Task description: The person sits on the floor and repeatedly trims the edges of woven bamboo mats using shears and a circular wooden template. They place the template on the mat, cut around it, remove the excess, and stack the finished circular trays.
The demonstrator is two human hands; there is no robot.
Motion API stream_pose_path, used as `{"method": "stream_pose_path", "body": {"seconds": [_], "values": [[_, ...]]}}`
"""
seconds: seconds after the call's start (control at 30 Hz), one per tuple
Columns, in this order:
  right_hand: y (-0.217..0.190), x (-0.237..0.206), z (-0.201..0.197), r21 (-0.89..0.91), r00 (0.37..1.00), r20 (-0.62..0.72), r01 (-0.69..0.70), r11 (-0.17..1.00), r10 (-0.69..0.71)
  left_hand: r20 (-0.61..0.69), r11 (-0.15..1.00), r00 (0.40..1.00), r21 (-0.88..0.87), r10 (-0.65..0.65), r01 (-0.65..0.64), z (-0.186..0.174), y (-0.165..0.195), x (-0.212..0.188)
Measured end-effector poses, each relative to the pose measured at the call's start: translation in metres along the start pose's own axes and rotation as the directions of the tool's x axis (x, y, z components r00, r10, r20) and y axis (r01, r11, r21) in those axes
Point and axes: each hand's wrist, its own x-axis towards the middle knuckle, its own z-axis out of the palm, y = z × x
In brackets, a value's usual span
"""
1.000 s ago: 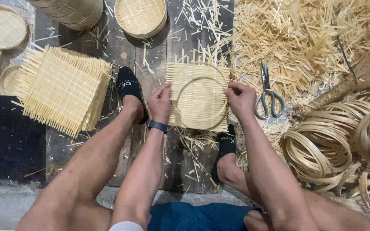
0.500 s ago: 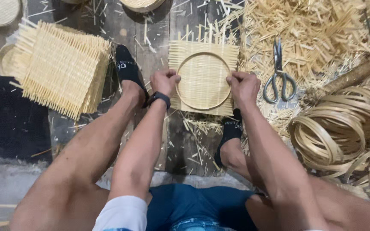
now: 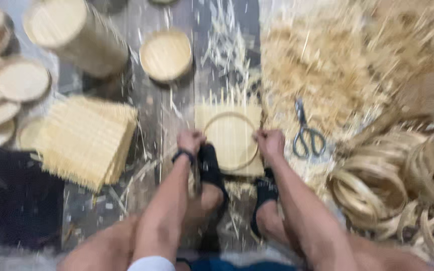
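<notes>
Woven bamboo mat, likely light, springy and splintery at its fringe, is pinched at opposite edges of its hoop by left hand and right hand.

A square pale woven bamboo mat lies flat under a round hoop.

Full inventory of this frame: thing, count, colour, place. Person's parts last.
woven mat with hoop: one, pale straw, centre floor, gripped at both sides
stack of woven mats: one stack, pale yellow, left
round trays: several, pale, far left
round basket: one, pale, top centre
tall basket stack: one, pale, top left
scissors: one pair, grey, right of the mat
bamboo hoops: many, tan, right
loose splints: heap, straw, top right
left hand: on the mat's left edge
right hand: on the mat's right edge
</notes>
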Motion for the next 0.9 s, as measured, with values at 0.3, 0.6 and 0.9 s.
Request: {"method": "stream_pose_path", "body": {"seconds": [0.3,0.6,0.9], "values": [[-0.015,0.010,-0.019,-0.011,0.993,0.105,0.050,0.999,-0.049,0.033,0.932,0.981,-0.310,-0.189,0.189,0.001,-0.004,0.007],[-0.034,0.029,-0.038,0.034,0.956,0.290,0.020,0.999,-0.029,0.130,0.962,0.975,-0.188,-0.177,0.200,-0.016,0.016,0.011],[-0.106,-0.073,0.007,-0.446,0.573,0.724,0.813,0.374,-0.383,0.236,0.600,0.645,0.239,0.726,-0.763,0.029,0.058,0.059]]}}
